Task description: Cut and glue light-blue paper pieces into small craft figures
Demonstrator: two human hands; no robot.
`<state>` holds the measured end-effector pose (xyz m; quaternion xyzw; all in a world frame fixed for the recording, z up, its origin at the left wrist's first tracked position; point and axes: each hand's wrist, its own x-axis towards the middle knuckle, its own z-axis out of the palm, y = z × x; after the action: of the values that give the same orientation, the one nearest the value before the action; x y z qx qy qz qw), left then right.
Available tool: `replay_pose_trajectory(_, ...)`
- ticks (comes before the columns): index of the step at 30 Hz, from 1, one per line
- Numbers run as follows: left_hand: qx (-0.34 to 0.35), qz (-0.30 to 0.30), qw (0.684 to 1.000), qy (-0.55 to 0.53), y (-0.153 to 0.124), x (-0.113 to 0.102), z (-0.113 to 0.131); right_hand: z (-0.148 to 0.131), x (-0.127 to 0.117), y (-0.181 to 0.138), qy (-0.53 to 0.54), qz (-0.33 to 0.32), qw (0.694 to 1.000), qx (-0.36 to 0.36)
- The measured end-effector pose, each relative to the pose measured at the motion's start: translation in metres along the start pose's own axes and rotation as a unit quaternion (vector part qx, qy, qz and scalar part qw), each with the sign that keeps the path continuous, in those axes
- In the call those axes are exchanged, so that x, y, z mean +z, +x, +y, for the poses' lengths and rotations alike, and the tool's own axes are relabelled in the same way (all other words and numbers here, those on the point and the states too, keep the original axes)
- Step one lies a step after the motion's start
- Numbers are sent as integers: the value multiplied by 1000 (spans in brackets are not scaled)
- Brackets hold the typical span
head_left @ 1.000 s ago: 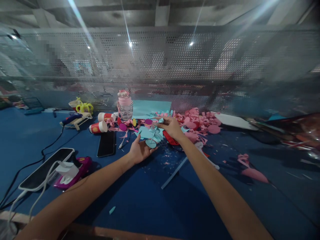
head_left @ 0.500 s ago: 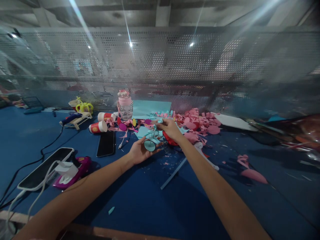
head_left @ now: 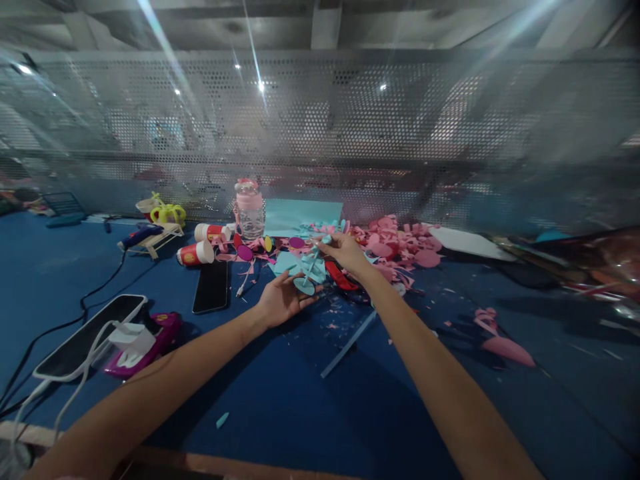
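Observation:
A light-blue foam or paper craft piece [head_left: 313, 270] with a thin stem and a round disc at its lower end is between my hands. My right hand [head_left: 347, 253] pinches its upper end from the right, fingertips closed. Below and to its left, my left hand [head_left: 283, 301] is turned palm up with thumb and fingers apart. The disc lies over those fingers; whether they touch it I cannot tell. Flat light-blue sheets [head_left: 286, 261] are just behind the piece. A red object [head_left: 341, 277] sits partly hidden by my right hand.
Pink cut-outs [head_left: 385, 243] are heaped beyond my right hand. A clear bottle [head_left: 250, 213], paper cups [head_left: 196, 254] and a phone [head_left: 211, 287] stand or lie left. Nearer are a power bank [head_left: 90, 340] with cables and a purple holder [head_left: 167, 330]. A blue strip [head_left: 347, 345] lies in front.
The craft piece has turned: its disc faced me and now tilts, more upward and slightly right. My right hand has shifted slightly right; my left hand has barely moved.

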<state>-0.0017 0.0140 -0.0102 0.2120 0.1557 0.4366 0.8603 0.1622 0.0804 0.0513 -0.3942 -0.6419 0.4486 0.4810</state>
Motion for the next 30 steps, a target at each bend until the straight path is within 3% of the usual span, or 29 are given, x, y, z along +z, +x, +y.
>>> replay_pose_trajectory(6,16,14,999,33,0,0,0,-3,-4,0,-9,-38,999,8)
replay_pose_trajectory(14,118,105,970,184,11,-11,-15,4,2,-1,-18,-55,997,51)
replay_pose_trajectory(21,102,135,967,190,12,-10,-13,-9,-1,-6,17,-74,990,120)
replay_pose_trajectory(30,117,157,957,212,9,-4,-12,-8,-3,-2,28,-74,991,112)
